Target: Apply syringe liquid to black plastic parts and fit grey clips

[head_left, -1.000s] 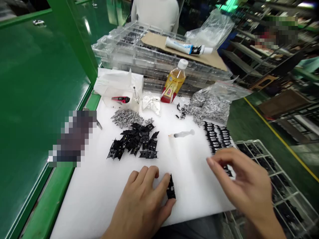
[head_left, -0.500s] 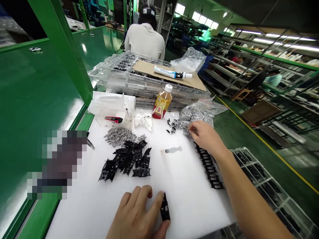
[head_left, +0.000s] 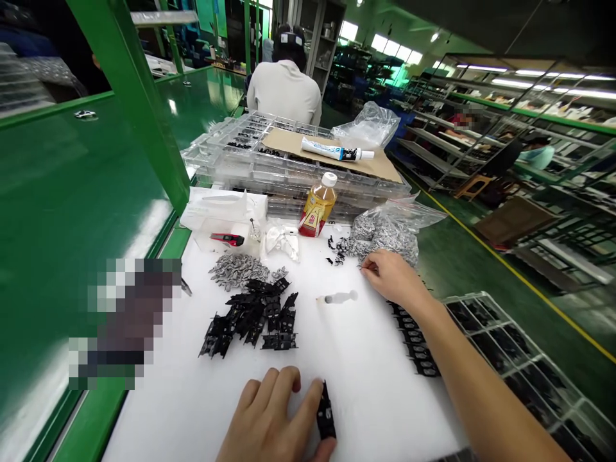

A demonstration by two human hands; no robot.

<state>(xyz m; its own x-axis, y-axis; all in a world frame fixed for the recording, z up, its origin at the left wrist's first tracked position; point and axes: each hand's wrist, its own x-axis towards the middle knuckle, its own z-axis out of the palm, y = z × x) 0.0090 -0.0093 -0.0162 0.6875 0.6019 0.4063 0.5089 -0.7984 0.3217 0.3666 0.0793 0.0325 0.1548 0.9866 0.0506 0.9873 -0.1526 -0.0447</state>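
At the front of the white work surface, my left hand [head_left: 276, 417] holds a small black plastic part [head_left: 326, 410] upright between forefinger and thumb; the other fingers are curled. My right hand [head_left: 392, 276] is at the near edge of a heap of small grey parts [head_left: 353, 248]. Its thumb and forefinger are pinched together, and whatever lies between them is too small to make out. Below the right wrist stands a row of black plastic parts [head_left: 418, 346], partly covered by the forearm. A loose pile of similar black parts [head_left: 253, 314] lies left of centre.
Another grey heap [head_left: 233, 271] sits behind the black pile, near a red utility knife [head_left: 227, 239]. A drink bottle [head_left: 317, 205] and a clear bag [head_left: 397, 234] stand farther back. Stacked clear trays [head_left: 289, 173] carry cardboard and a tube [head_left: 332, 150]. A person [head_left: 283, 90] sits beyond.
My right hand has drawn slightly back and left from the grey heap, its fingertips closer together. The left hand keeps its hold on the black part. The whole view has shifted slightly.
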